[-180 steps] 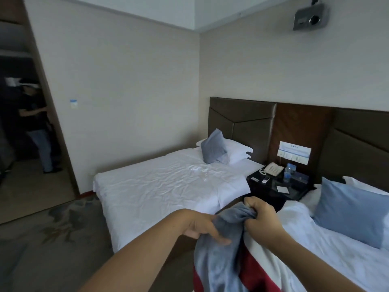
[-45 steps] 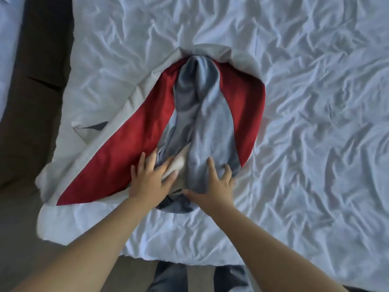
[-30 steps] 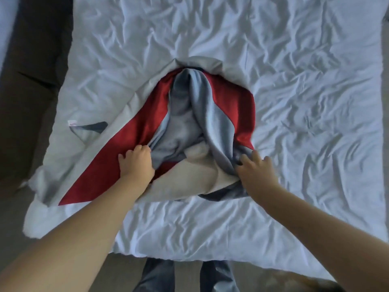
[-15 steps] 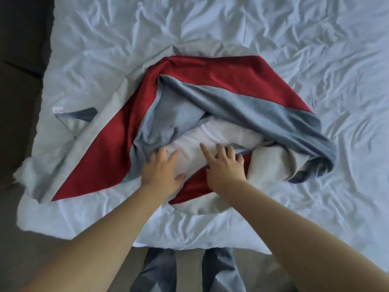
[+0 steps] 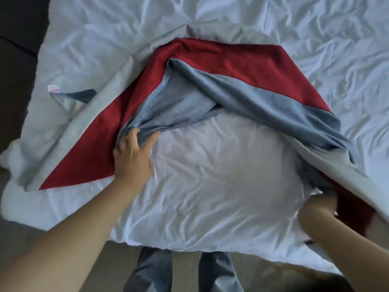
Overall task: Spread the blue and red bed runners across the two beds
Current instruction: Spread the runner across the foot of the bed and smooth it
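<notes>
A blue, red and grey bed runner (image 5: 229, 66) lies bent in an arch across the foot of a white bed (image 5: 210, 186). Its left leg runs down to the bed's left corner. Its right leg is lifted off the sheet at the lower right. My left hand (image 5: 134, 152) grips the bunched blue band at the inner left of the arch. My right hand (image 5: 317, 207) is at the lower right, blurred, with its fingers hidden under the lifted right end, which it appears to hold.
The bed's foot edge runs along the bottom of the view, with my legs (image 5: 181, 270) standing against it on a brownish floor. A dark gap (image 5: 19, 60) lies left of the bed. Wrinkled white sheet stretches beyond the runner at the top and right.
My right hand has swept far to the right, pulling the runner's right end out and up. The arch opened, baring white sheet in its middle. My left hand shifted left and clenched the blue band.
</notes>
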The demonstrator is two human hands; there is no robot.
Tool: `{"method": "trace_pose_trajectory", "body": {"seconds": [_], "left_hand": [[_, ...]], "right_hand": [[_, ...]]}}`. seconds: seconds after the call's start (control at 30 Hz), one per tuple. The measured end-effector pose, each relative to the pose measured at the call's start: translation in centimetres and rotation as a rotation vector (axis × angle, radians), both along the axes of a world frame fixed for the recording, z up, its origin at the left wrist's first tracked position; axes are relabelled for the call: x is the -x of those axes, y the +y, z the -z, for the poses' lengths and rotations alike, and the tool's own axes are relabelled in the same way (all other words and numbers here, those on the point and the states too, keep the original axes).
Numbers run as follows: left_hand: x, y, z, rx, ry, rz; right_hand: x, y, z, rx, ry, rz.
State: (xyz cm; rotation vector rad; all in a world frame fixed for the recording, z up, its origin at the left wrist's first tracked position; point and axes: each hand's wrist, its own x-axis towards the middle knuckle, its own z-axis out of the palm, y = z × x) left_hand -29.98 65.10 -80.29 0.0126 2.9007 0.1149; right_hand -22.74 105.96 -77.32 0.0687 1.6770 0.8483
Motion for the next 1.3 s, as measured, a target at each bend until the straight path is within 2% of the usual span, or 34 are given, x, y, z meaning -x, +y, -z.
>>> {"method": "trace_pose_trajectory", "body": {"seconds": [0.07,0.1,0.2,0.27,0.4,0.57,0.67,0.77,0.83,0.9,0.97,1.1,1.17,1.23,1.3], "left_hand": [[0.2,0.3,0.4,0.006,0.010,-0.009],[0.3,0.5,0.6,0.008,0.017,-0.023],[0.7,0.5,1.6,-0.007,0.072,-0.081],[1.3,-0.3,2.7,-0.013,0.117,-0.073],[1.5,-2.0,4.8,0.005,0.175,-0.004],[1.1,-2.7,5.6,-0.066,0.246,0.031],[1.3,-3.9,5.1,-0.100,0.295,0.028],[0.2,-5.5,4.8,-0.187,0.358,0.036],[-1.7,-6.2,4.9,-0.215,0.387,0.145],[-4.1,-6.2,5.1,-0.221,0.401,0.249],[-6.0,-6.1,5.0,-0.260,0.384,0.282],[-6.1,-7.1,4.5,-0.476,0.320,0.283],[-5.3,-8.3,4.4,-0.559,0.291,0.331],[-4.8,-9.5,3.9,-0.532,0.333,0.361],[-5.2,-10.6,3.0,-0.473,0.405,0.241]], "right_hand": [[1.9,-0.7,0.2,0.016,0.050,0.053],[3.3,-2.6,0.1,0.151,0.142,0.061],[8.1,-11.1,-0.5,0.764,0.583,0.042],[11.3,-16.2,0.4,1.021,0.811,0.004],[15.5,-20.5,4.0,1.134,0.986,0.008],[15.9,-20.7,7.5,1.151,1.162,-0.224],[15.3,-21.7,6.1,1.141,1.091,-0.196],[9.6,-22.4,3.4,1.210,0.966,-0.134],[3.2,-22.6,2.3,1.188,0.783,-0.031],[-2.6,-23.1,1.6,1.076,0.564,0.016],[-5.2,-24.6,0.8,0.981,0.412,0.027],[-2.2,-29.1,-1.1,1.081,0.535,0.056],[1.5,-32.2,-2.3,1.267,0.808,0.064],[5.6,-35.0,-2.5,1.460,0.992,0.115],[9.5,-37.8,-2.8,1.574,0.941,0.060]]}}
